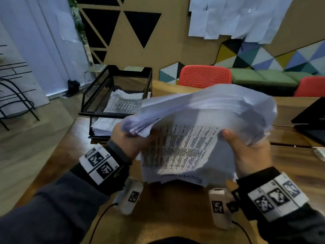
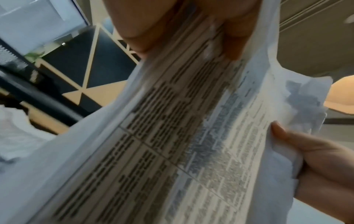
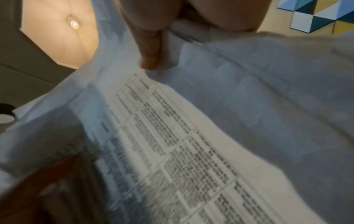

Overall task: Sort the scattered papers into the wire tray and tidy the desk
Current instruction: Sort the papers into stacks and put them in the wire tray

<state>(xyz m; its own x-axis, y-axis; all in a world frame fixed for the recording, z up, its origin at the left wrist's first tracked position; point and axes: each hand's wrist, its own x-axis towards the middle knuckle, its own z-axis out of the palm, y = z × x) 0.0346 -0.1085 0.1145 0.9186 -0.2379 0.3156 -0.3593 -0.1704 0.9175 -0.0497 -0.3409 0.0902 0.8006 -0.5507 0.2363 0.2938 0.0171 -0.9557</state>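
Observation:
A thick, messy stack of papers hangs above the wooden desk, its front sheet a printed table. My left hand grips the stack's left edge and my right hand grips its right edge, thumb on the front. The left wrist view fills with the printed table sheet, my left hand at the top and my right hand at the right. My right thumb pinches the papers in the right wrist view. A black wire tray with two tiers stands behind and left, papers in both tiers.
A dark laptop lies at the desk's right edge, a small white item just in front of it. Red chairs stand behind the desk. The desk's left edge drops to the floor beside the tray.

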